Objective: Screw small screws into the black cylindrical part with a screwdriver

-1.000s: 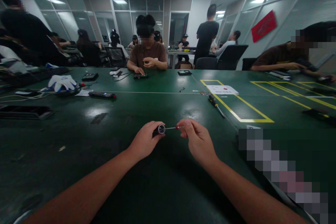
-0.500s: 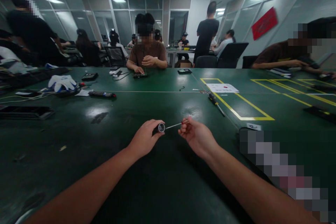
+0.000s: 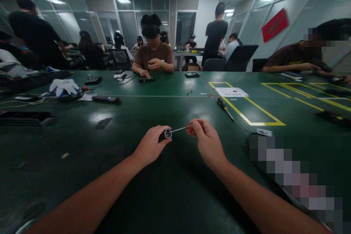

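Observation:
My left hand (image 3: 150, 144) is closed around a short dark cylinder (image 3: 167, 134), gripping it between thumb and fingers. The cylinder's round, silver-rimmed open end faces me and slightly right. In my right hand (image 3: 205, 135) is a thin screwdriver (image 3: 179, 129) with a reddish handle, mostly covered by the fingers. Its slender metal shaft points left, and the tip meets the cylinder's open end; how deep it reaches I cannot tell. Both hands are held over the green table (image 3: 159, 190).
A yellow-and-black screwdriver (image 3: 225, 109) lies beyond my right hand, near a paper sheet (image 3: 231, 92) and yellow tape (image 3: 265, 123). White gloves (image 3: 64, 87), a dark pen-like tool (image 3: 106, 99) and a black tray (image 3: 27, 118) are at left. A person (image 3: 153, 56) works opposite.
My right hand has rolled over, its back now more toward me, and has shifted slightly up. The screwdriver tip has come to the cylinder's opening. My left hand is nearly still.

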Available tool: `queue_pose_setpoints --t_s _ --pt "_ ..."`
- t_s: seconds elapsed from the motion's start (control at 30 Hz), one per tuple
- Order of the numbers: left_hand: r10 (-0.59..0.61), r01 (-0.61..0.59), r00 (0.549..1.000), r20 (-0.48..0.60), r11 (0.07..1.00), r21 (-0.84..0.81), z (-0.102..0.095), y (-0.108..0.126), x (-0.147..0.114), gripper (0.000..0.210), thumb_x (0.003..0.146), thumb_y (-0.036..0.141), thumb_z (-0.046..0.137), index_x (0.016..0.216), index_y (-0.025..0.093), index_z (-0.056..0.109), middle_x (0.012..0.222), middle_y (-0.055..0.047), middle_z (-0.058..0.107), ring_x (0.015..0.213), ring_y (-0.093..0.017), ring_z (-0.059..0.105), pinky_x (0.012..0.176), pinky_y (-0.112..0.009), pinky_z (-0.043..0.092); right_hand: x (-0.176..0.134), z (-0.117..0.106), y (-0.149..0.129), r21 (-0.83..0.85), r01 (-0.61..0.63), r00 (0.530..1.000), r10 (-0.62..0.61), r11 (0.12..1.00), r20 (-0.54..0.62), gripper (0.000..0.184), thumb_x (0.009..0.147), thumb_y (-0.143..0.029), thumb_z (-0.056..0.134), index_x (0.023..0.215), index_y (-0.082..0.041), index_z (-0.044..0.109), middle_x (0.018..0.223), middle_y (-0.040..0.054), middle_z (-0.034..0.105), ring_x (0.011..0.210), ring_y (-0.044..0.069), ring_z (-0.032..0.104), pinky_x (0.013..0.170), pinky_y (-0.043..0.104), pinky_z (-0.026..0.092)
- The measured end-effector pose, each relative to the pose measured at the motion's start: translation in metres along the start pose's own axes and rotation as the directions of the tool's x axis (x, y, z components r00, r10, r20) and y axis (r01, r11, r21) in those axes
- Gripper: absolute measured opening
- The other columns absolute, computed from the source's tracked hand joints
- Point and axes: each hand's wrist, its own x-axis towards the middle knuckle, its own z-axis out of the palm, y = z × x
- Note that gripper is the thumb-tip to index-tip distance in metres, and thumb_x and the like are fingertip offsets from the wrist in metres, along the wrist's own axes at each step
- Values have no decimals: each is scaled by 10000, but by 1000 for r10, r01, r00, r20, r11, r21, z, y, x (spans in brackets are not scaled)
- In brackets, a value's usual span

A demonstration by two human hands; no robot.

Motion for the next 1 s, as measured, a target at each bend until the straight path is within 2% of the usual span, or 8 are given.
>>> queue_pose_setpoints --t_s 0.17,0.37,0.57,0.67,0.8,0.93,1.0 --pt "-3 3 1000 -13 1000 5 0 0 0 299 902 197 666 1198 236 654 1170 -52 685 1103 -242 627 1005 -430 479 -4 1 -8 -77 62 997 -58 995 47 231 947 -435 603 956 -209 652 849 38 697 772 187 655 773 350 528" --pt "-27 27 1000 2 1000 -7 -2 2 0 297 911 215 660 1207 237 652 1179 -51 680 1106 -246 623 989 -428 482 -5 1 -11 -136 80 997 -76 987 36 232 958 -438 582 958 -215 648 845 37 699 789 199 660 777 352 520" --pt "-13 13 1000 12 1000 11 -2 0 0 299 908 206 661 1205 243 656 1171 -52 684 1094 -247 624 987 -437 480 -5 0 -11 -87 45 989 -32 995 147 215 938 -429 614 1029 -235 635 736 -8 649 632 168 583 626 308 471" --pt "-3 2 1000 7 1000 27 -1 -2 0 300 901 191 665 1197 239 659 1177 -60 688 1097 -249 627 986 -441 481 -7 1 -12 -52 62 983 -52 997 177 223 921 -461 645 978 -247 655 778 -7 639 668 164 578 647 304 472" --pt "3 -4 1000 22 1000 29 0 -2 0 327 895 183 673 1215 250 662 1192 -54 689 1114 -248 625 996 -438 476 -11 1 -13 -163 76 989 -53 984 140 396 996 -531 504 818 -230 690 691 0 595 627 160 531 613 300 436" --pt "-13 12 1000 16 1000 19 -1 0 0 328 896 182 670 1220 236 659 1188 -56 687 1113 -244 622 999 -433 474 -12 2 -14 -178 40 996 -26 983 85 243 971 -438 561 965 -232 689 854 27 696 709 178 597 650 307 462" --pt "-13 13 1000 10 1000 13 -1 0 0 328 892 176 670 1215 233 659 1181 -56 687 1110 -242 623 1002 -429 474 -12 3 -14 -137 28 999 -22 990 45 192 940 -403 604 992 -228 661 857 27 703 750 188 629 694 316 488"
